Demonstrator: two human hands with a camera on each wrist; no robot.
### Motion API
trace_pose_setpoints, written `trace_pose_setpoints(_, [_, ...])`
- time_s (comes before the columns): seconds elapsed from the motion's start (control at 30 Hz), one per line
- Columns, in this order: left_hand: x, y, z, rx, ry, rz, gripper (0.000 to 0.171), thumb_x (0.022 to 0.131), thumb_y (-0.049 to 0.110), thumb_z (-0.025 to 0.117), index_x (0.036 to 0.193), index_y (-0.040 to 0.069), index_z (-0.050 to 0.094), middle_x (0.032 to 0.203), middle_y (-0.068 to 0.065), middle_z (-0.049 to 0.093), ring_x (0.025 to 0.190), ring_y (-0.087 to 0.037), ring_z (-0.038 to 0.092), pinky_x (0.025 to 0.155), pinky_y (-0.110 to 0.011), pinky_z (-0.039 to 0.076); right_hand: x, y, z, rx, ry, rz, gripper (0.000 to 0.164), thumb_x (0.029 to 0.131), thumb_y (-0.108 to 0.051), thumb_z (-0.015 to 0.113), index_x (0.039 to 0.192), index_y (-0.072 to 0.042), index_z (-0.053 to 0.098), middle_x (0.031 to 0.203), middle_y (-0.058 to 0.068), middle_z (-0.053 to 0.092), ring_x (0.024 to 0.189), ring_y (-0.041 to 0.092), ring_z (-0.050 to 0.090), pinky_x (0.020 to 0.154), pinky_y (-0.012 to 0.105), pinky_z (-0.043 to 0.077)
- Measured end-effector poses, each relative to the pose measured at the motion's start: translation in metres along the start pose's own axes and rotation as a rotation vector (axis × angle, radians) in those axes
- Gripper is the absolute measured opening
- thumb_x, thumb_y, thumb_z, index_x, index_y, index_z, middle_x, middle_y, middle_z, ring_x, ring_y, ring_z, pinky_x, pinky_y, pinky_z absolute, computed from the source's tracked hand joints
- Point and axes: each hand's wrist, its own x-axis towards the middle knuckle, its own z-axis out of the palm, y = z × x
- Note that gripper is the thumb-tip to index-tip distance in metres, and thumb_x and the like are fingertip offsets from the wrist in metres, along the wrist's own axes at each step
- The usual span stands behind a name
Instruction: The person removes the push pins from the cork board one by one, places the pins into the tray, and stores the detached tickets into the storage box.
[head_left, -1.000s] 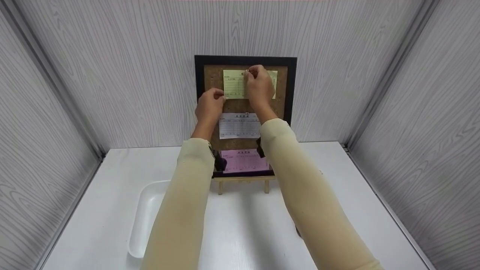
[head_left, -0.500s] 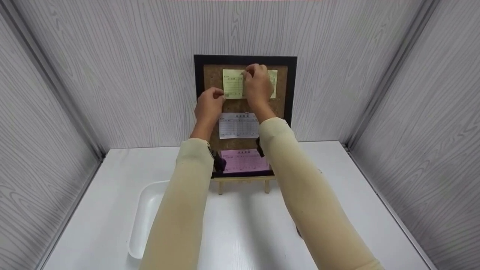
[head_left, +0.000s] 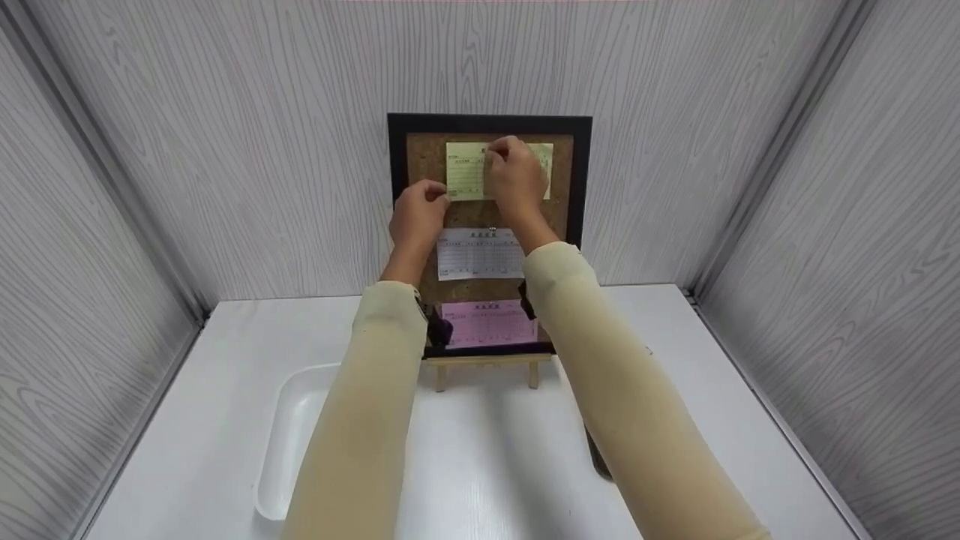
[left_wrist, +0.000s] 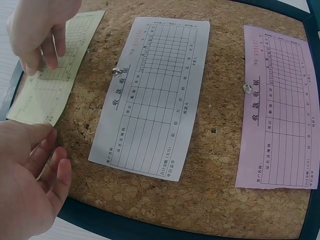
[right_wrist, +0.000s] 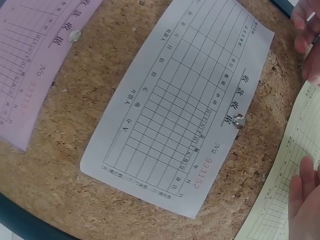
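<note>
A yellow receipt slip lies against the upper part of a black-framed cork board. My left hand pinches its lower left corner between thumb and fingers, as the left wrist view shows closely. At the slip's top middle, my right hand has thumb and forefinger drawn together on a small push pin, now hidden behind the fingers. Below hangs a white receipt slip, held by a clear push pin. Lowest is a pink receipt slip with its own clear pin.
The board leans on a small wooden easel at the back of the white table. A white tray stands at left, partly behind my left sleeve. A dark object shows beside my right forearm. Grey wood-patterned panels enclose the table.
Both hands keep nearly the same places on the yellow slip. My right forearm has shifted slightly right, so more of the dark object shows. The glint at the right fingertips is now hidden.
</note>
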Motion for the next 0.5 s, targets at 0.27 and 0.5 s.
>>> trace_pose_setpoints(0.27, [0.003, -0.002, 0.002, -0.028, 0.016, -0.002, 0.025, 0.102, 0.028, 0.059, 0.121, 0.016, 0.070, 0.120, -0.001, 0.069, 0.105, -0.018, 0.063, 0.090, -0.039, 0.049, -0.006, 0.012, -0.003, 0.126, -0.031, -0.032, 0.019, 0.101, -0.030, 0.063, 0.113, -0.018, 0.070, 0.112, -0.006, 0.073, 0.102, 0.010, 0.067, 0.083, 0.031, 0.051])
trace_pose_setpoints(0.5, [0.002, -0.007, 0.001, -0.073, -0.001, -0.011, 0.024, 0.102, 0.026, 0.059, 0.119, 0.014, 0.071, 0.116, -0.004, 0.070, 0.102, -0.018, 0.063, 0.087, -0.037, 0.049, -0.010, 0.019, -0.006, 0.095, -0.020, -0.065, 0.022, 0.099, -0.032, 0.064, 0.117, -0.021, 0.073, 0.115, -0.006, 0.073, 0.105, 0.009, 0.067, 0.088, 0.033, 0.052])
